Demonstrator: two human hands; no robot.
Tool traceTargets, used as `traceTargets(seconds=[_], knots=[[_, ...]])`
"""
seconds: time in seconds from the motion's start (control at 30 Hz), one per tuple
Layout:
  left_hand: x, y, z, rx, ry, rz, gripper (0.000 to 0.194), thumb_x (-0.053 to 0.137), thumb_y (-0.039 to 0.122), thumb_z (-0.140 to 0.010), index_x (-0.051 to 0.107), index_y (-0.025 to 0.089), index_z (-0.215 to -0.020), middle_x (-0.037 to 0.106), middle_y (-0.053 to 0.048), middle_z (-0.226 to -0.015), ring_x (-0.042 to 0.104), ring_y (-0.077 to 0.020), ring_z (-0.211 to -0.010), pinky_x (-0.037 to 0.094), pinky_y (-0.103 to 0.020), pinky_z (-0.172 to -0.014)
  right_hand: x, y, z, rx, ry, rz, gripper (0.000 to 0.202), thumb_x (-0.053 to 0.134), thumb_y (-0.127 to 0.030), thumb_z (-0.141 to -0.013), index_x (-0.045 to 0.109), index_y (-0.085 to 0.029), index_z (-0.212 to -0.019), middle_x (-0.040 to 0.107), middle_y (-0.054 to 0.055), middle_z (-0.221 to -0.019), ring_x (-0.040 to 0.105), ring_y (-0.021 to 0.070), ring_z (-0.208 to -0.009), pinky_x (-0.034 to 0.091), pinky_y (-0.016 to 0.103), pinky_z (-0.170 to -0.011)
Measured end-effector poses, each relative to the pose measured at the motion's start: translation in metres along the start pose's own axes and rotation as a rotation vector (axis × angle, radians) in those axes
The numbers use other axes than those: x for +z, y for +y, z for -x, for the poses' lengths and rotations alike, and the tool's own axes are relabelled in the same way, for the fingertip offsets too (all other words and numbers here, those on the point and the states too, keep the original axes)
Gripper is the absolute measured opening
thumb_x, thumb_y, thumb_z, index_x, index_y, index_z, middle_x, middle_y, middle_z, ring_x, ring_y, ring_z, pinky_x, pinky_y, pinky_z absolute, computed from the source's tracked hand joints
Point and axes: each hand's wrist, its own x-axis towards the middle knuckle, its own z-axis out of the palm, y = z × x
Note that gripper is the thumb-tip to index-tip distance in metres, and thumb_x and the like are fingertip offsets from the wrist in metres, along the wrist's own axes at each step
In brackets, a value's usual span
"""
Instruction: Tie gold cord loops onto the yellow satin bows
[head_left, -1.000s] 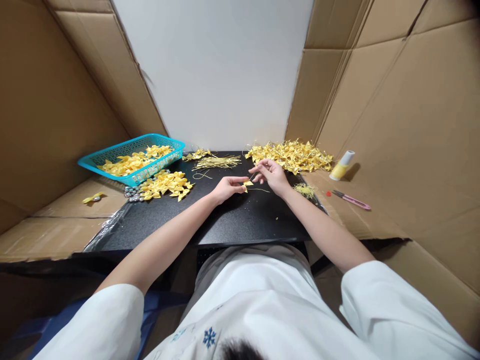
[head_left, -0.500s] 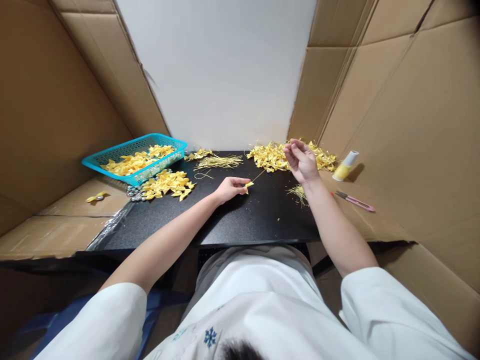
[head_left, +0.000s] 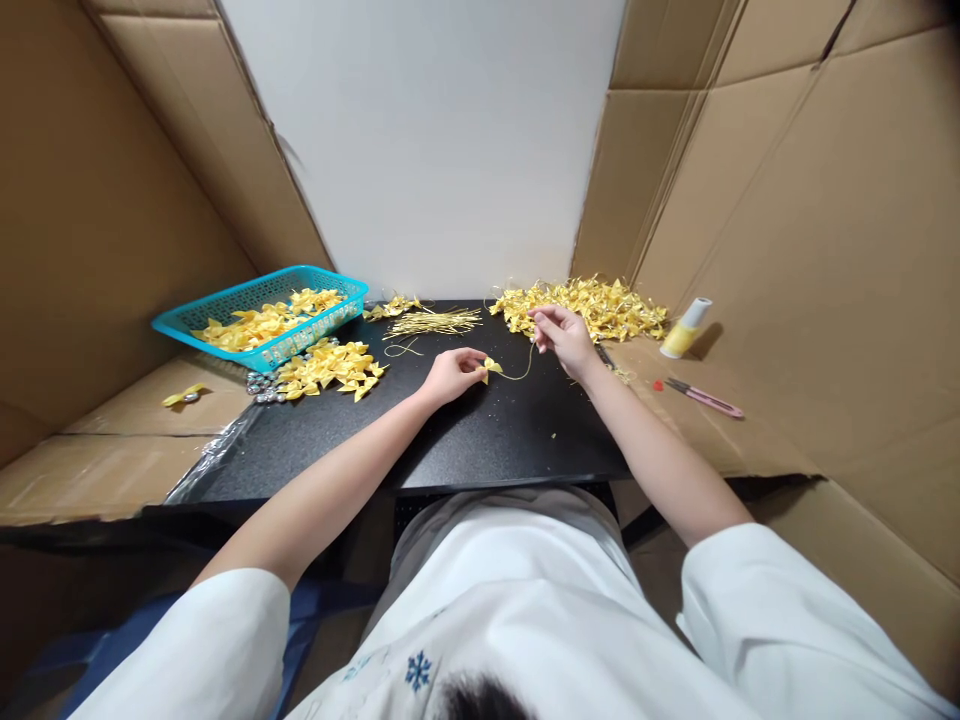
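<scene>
Right hand (head_left: 562, 338) nearer left hand (head_left: 453, 375), bow (head_left: 490, 366) partly hidden, thread (head_left: 517, 378) end unclear

Both my bare arms reach forward, elbows bent outward, white sleeves ending near the elbows; my left hand (head_left: 452, 376) low, fingers curled and pinched toward the thumb, my right hand (head_left: 564, 338) a bit farther forward, fingertips together at the front, lower fingers loosely bent, wrists well apart

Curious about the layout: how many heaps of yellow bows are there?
4: one heap in the blue basket, a loose heap in front of it, a small heap by its right corner, a large heap behind the right hand.
</scene>
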Motion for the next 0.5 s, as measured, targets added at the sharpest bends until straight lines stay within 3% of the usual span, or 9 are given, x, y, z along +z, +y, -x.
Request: traceTargets(seconds=[0.13,0.23,0.33,0.5], knots=[[-0.01,0.005,0.0,0.067,0.101,-0.371,0.036,0.069,0.025,-0.073,0.071,0.014,-0.108,0.072,-0.008,-0.089,0.062,-0.0188,-0.074,0.048,-0.032,-0.079,0.004,0.007,0.002,0.077,-0.047,-0.016,0.038,0.078,-0.052,-0.065,0.066,-0.021,-0.085,0.06,-0.005,-0.061,0.055,0.0082,-0.053,0.051,0.024,-0.053],[-0.027,0.012,-0.001,0.079,0.178,-0.68,0.033,0.064,0.026,-0.078,0.071,0.016,-0.109,0.071,-0.011,-0.108,0.061,-0.0262,-0.095,0.045,-0.036,-0.088,0.006,0.012,0.004,0.134,-0.075,-0.008,0.039,0.08,-0.047,-0.064,0.065,-0.021,-0.089,0.067,-0.003,-0.068,0.061,0.0101,-0.059,0.055,0.027,-0.061],[-0.055,0.02,-0.004,-0.006,0.263,-0.94,0.03,0.06,0.025,-0.08,0.074,0.018,-0.106,0.067,-0.014,-0.118,0.054,-0.0357,-0.112,0.042,-0.043,-0.092,0.007,0.016,0.005,0.142,-0.083,0.023,0.041,0.079,-0.048,-0.066,0.063,-0.021,-0.093,0.072,0.0,-0.075,0.064,0.0114,-0.063,0.056,0.029,-0.065],[-0.12,0.016,-0.013,-0.25,0.394,-1.089,0.034,0.058,0.024,-0.081,0.074,0.018,-0.11,0.065,-0.017,-0.12,0.05,-0.0403,-0.115,0.042,-0.047,-0.091,0.007,0.018,0.006,0.123,-0.06,0.034,0.043,0.08,-0.053,-0.062,0.06,-0.02,-0.081,0.073,0.002,-0.076,0.065,0.0118,-0.065,0.056,0.029,-0.068]])
